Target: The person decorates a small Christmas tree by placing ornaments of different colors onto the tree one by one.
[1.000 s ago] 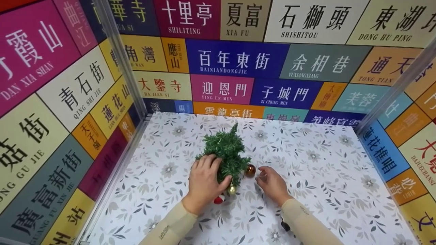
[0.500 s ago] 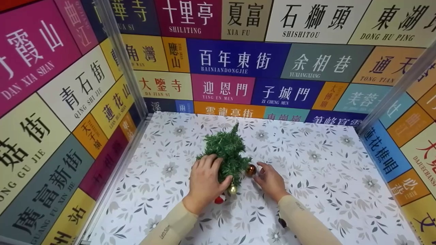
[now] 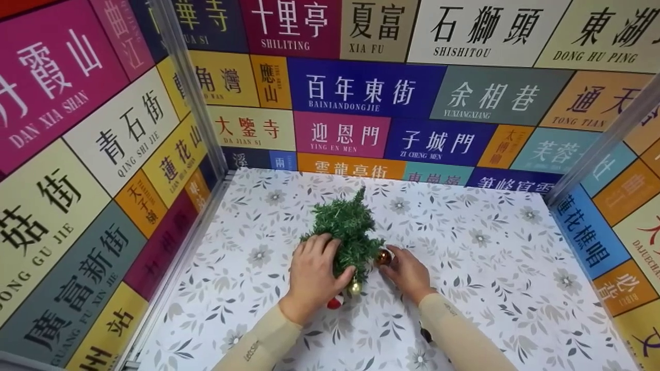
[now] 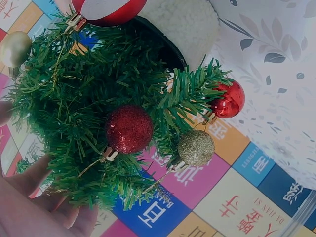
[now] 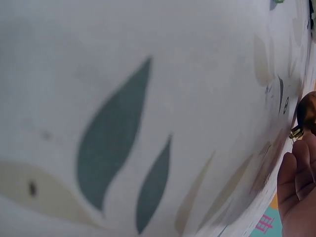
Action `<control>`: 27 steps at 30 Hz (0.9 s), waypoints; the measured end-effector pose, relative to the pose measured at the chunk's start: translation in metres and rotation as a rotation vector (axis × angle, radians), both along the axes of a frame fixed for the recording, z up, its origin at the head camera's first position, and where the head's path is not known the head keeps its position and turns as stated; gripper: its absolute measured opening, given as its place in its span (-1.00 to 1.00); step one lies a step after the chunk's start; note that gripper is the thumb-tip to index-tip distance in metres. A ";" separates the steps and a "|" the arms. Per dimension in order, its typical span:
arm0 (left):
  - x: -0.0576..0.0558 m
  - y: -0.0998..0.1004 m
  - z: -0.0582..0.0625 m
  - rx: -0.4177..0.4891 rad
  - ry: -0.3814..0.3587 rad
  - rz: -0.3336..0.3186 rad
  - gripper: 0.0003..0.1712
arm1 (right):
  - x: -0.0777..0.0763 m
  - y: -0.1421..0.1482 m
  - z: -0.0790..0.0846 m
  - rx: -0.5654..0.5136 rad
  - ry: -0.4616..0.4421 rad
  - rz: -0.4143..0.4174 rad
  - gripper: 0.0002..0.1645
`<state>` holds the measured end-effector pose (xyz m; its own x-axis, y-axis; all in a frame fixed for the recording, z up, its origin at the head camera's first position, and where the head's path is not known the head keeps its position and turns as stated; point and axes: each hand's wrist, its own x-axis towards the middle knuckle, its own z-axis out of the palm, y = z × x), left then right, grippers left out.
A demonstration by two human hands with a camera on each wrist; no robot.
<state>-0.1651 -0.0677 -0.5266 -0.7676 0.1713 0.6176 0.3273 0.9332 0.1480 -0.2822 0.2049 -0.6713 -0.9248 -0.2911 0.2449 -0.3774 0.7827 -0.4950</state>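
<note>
A small green Christmas tree (image 3: pixel 346 226) lies tilted on the table, its tip towards the back. My left hand (image 3: pixel 313 268) grips its left side, the fingers partly hidden among the branches. At the tree's right edge, a shiny brown bauble (image 3: pixel 383 256) sits between the thumb and forefinger of my right hand (image 3: pixel 410 270). The left wrist view shows a glittery red bauble (image 4: pixel 129 129), a glittery gold bauble (image 4: pixel 196 147), a shiny red bauble (image 4: pixel 229 99) and a red-and-white bauble (image 4: pixel 109 10) on the tree. A pale gold bauble (image 3: pixel 355 287) hangs beside my left thumb.
The tabletop (image 3: pixel 247 288) has a white leaf-and-flower cover. Panels with colourful sign lettering (image 3: pixel 361 87) stand at the back and both sides, with metal posts at the corners. A whitish rounded base (image 4: pixel 195 29) is under the tree in the left wrist view.
My right hand has moved left to the brown bauble, and its thumb and forefinger have come onto it. The left hand keeps its place on the tree. The head view has shifted slightly.
</note>
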 end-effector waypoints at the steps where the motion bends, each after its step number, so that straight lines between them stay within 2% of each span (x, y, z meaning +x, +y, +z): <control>1: 0.000 0.000 0.000 0.002 0.005 -0.002 -0.29 | 0.000 0.000 0.000 0.003 0.005 0.003 -0.30; 7: -0.001 0.001 -0.001 -0.001 0.030 -0.004 -0.27 | -0.001 0.001 0.000 0.021 0.025 0.014 -0.37; 16: -0.002 0.000 -0.001 -0.004 0.045 0.005 -0.27 | -0.001 0.000 0.001 0.023 0.006 0.007 -0.35; 27: -0.003 -0.008 -0.002 0.047 -0.008 -0.053 -0.30 | 0.000 0.001 0.001 0.017 0.000 0.014 -0.36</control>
<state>-0.1677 -0.0760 -0.5286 -0.7633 0.1826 0.6197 0.3747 0.9065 0.1945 -0.2823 0.2061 -0.6706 -0.9205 -0.3083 0.2401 -0.3886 0.7857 -0.4812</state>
